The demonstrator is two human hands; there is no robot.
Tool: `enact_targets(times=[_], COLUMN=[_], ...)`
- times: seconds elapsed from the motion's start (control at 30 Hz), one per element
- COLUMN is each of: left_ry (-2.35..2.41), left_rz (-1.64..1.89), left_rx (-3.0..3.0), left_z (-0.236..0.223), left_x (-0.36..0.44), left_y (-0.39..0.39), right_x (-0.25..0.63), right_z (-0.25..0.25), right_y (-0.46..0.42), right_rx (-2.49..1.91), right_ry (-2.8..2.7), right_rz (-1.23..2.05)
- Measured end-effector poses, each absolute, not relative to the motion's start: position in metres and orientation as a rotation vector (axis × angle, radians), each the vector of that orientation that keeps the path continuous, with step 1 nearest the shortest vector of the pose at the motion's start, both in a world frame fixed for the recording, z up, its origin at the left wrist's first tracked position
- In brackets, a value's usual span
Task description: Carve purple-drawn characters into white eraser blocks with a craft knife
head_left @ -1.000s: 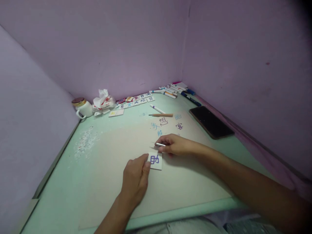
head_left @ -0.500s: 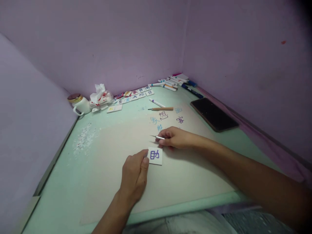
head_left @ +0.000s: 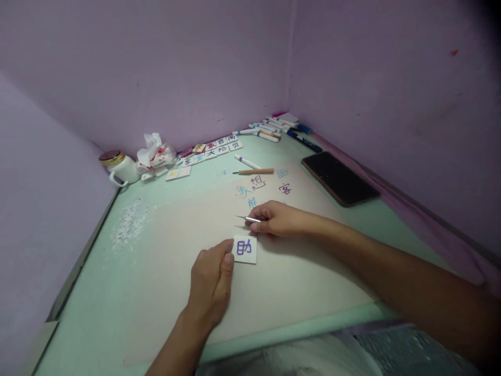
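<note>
My left hand (head_left: 213,277) grips the left edge of a small white square tile (head_left: 246,257) between thumb and fingers. A purple character is drawn on the tile's face. Just above and to its right, my right hand (head_left: 272,219) is closed around a thin silver craft knife (head_left: 252,219), whose fine tip points left and stays apart from the tile. Both hands are over a pale board (head_left: 176,303) on the table. Characters (head_left: 258,181) in purple and blue are written on the board beyond my right hand.
A wooden-handled tool (head_left: 256,171) and a white marker (head_left: 247,162) lie behind the writing. Farther back are lettered tiles (head_left: 211,153), several markers (head_left: 270,128), a tissue pack (head_left: 156,156) and a lidded mug (head_left: 123,169). A phone (head_left: 338,177) lies right; white shavings (head_left: 131,227) lie left.
The whole view has shifted slightly, so everything appears a little farther left. My hands keep the same holds on the tile and the craft knife.
</note>
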State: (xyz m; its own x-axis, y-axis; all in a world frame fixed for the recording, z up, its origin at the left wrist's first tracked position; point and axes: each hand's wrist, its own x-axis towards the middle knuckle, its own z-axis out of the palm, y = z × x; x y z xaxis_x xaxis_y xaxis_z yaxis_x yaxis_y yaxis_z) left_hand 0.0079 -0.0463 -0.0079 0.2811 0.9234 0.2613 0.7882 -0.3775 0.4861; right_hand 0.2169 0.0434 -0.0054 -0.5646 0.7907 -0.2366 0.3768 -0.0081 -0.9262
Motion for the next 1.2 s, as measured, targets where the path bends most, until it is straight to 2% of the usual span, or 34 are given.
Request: enact_targets(times=[1.2], left_ry=[1.542], left_rz=[0.776], left_rx=[2.318], left_z=[-0.0094], left_x=[0.0072], left_y=[-0.0447], right_x=[0.2158], right_z=[-0.0036], right_y=[0.0414], right_rx=[-1.235], right_ry=[-1.913], right_rz=[1.601])
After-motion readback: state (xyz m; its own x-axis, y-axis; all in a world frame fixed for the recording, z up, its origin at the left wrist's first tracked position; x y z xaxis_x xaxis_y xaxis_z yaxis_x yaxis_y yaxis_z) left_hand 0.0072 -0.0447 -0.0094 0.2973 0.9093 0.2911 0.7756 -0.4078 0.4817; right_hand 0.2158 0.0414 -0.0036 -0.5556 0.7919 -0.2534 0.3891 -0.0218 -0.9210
